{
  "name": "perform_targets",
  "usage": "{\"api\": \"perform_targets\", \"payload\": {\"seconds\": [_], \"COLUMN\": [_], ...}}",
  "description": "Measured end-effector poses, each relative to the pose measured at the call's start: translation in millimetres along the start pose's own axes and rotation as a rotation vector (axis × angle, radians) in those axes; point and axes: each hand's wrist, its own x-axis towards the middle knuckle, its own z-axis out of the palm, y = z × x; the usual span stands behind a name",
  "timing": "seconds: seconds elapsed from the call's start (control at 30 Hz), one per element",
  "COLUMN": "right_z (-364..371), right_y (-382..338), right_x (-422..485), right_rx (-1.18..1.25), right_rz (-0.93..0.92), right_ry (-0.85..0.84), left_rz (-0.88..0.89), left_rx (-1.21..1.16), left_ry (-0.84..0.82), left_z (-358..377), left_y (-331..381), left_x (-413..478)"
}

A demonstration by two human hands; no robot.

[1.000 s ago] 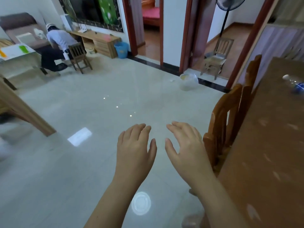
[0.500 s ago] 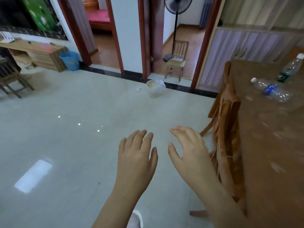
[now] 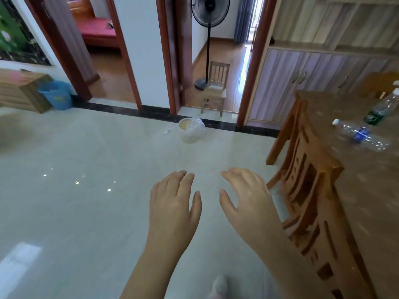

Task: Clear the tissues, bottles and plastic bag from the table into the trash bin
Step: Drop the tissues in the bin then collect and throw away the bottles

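My left hand (image 3: 174,209) and my right hand (image 3: 248,203) hover side by side over the pale floor, palms down, fingers apart, holding nothing. On the wooden table (image 3: 364,190) at the right a clear bottle with a blue label (image 3: 359,134) lies on its side. Behind it stands a bottle with a dark green label (image 3: 381,110). A small trash bin lined with a clear bag (image 3: 191,129) sits on the floor ahead, by the doorway. A white scrap (image 3: 166,132) lies just left of it. No tissues or plastic bag show on the table.
Wooden chairs (image 3: 311,190) are tucked along the table's left edge, right of my right hand. A blue bin (image 3: 56,94) stands far left beside a wooden cabinet (image 3: 20,89). A small chair (image 3: 214,89) and a standing fan (image 3: 209,39) fill the doorway ahead.
The view has swung right and forward: the table and its two bottles came into sight and the lined bin looks nearer. Both hands kept the same open pose.
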Motion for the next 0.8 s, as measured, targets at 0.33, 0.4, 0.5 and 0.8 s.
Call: {"api": "perform_targets", "payload": {"seconds": [0.33, 0.4, 0.5, 0.8], "right_z": [34, 31, 28, 29], "right_y": [95, 117, 145, 245], "right_x": [148, 182, 220, 278], "right_rx": [-0.079, -0.103, -0.137, -0.248], "right_rz": [0.169, 0.196, 0.198, 0.373], "right_ry": [0.211, 0.265, 0.323, 0.313], "left_rz": [0.149, 0.199, 0.256, 0.357], "left_rx": [-0.019, -0.032, -0.072, -0.204], "left_ry": [-0.104, -0.126, -0.146, -0.303], "left_z": [113, 135, 166, 279], "left_y": [-1, 11, 27, 64], "left_x": [166, 206, 252, 336]}}
